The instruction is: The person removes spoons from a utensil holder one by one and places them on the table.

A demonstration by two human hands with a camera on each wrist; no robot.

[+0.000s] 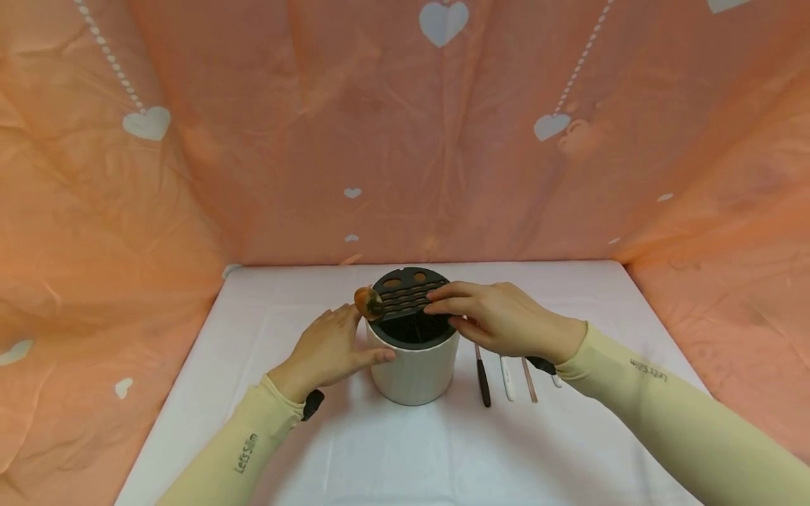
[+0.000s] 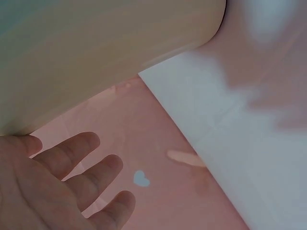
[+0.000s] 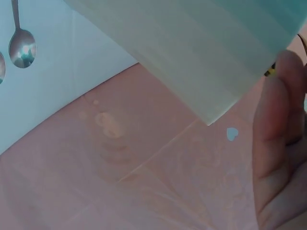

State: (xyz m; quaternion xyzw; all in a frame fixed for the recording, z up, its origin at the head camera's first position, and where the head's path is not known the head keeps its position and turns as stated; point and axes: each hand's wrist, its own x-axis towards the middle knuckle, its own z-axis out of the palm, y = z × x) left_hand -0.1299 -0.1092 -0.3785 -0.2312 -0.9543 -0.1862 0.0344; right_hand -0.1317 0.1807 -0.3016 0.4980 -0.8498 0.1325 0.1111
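Nearest, on the table (image 1: 392,453), a black handle (image 1: 484,383), a white handle (image 1: 507,379) and a copper-toned handle (image 1: 529,381) lie just right of the pale holder (image 1: 414,376), close under the right wrist; a low sweep of that sleeve could knock them out of line. The holder stands upright between the person's hands. The left hand (image 1: 335,346) is spread wide along its left side, thumb toward the front, gripping nothing; with support that loose, the holder could skid or rock if pushed from the right. The right hand (image 1: 506,320) reaches over the slotted black lid (image 1: 406,280), thumb and fingers moderately apart, no held object visible; whether the fingertips touch the lid cannot be told. Pressing on that one edge could tilt the lid. At its left edge sits a spoon bowl (image 1: 368,303), near the left hand's fingers, which could nudge it loose; how its stem is seated is unclear. Beyond hangs the heart-printed cloth (image 1: 380,140), well apart.
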